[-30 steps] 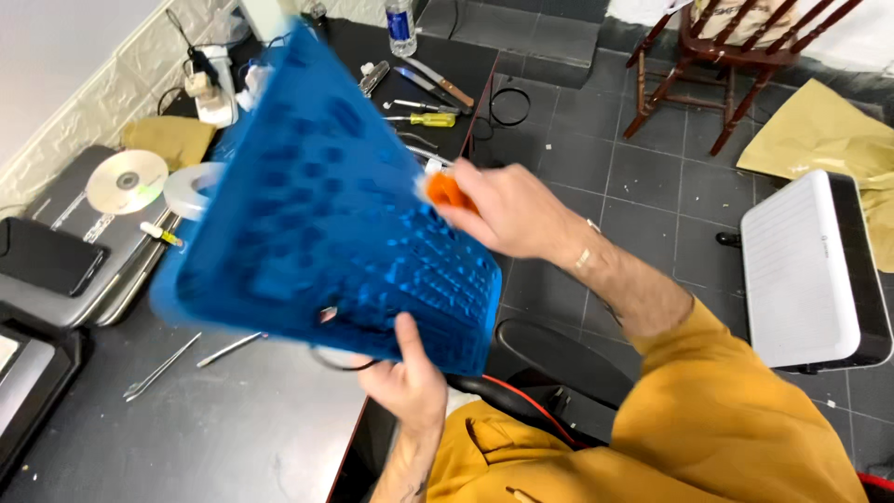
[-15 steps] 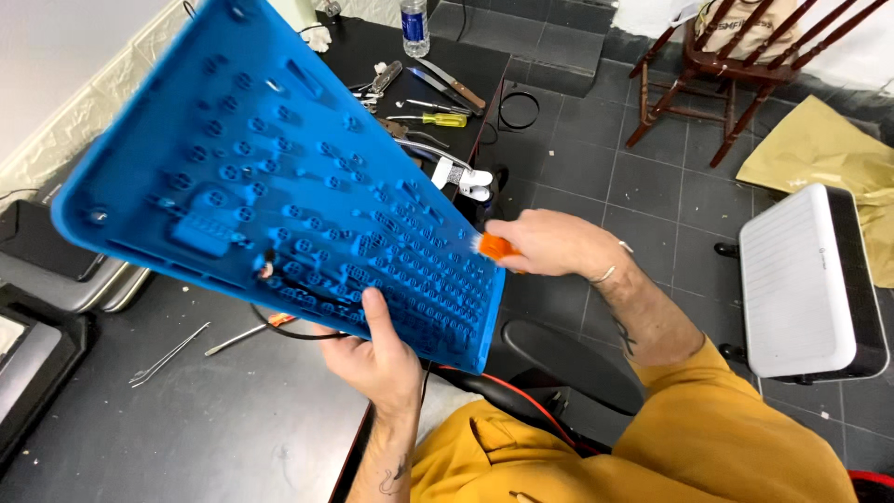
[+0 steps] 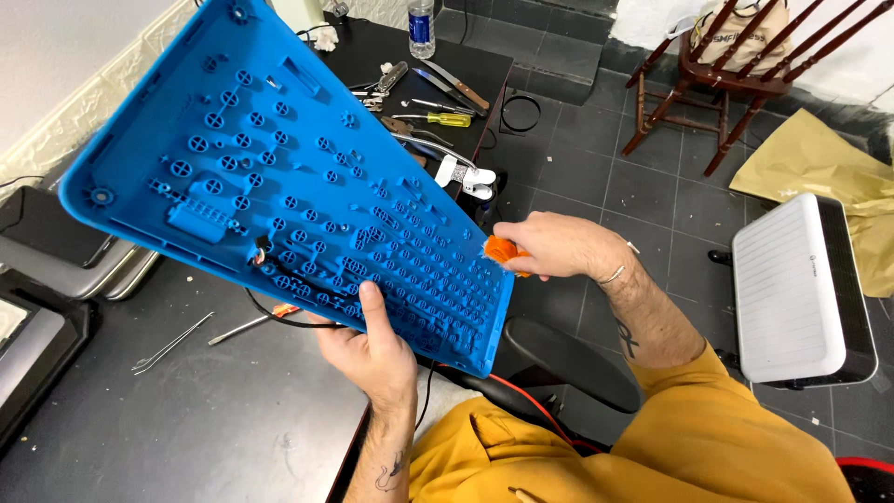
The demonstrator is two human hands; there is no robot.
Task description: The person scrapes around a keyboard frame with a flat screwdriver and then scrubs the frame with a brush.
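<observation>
1. Large blue moulded plastic panel point(image 3: 279, 186), studded with small round posts and ribs, is held up off the dark worktop point(image 3: 186, 419), tilted, inner side facing the camera, over the worktop's right edge.
2. Left hand point(image 3: 372, 349) grips the panel's lower edge: thumb pressed on the inner face, fingers hidden behind, so pinching the panel.
3. Right hand point(image 3: 559, 247) is at the panel's right edge, fingers closed around a small orange tool or part point(image 3: 503, 251); which of the two is hard to tell, most of it is covered.
4. Progress, judged: the panel is already loose from whatever it belonged to and free in the hands; thin red and black wires point(image 3: 279, 312) hang from its lower side, so it looks mid-job, with work on the right edge in hand.
5. Counts: one blue panel, one orange item, two hands.
6. Far right corner of the worktop: one clear plastic bottle point(image 3: 421, 17), one yellow-handled screwdriver point(image 3: 447, 118), a few pliers-type tools beside it, exact count unclear.
7. Near the worktop's middle: one pair of metal tweezers point(image 3: 172, 343).
8. On the floor: one wooden chair point(image 3: 726, 74), one white boxy appliance point(image 3: 801, 289).
</observation>
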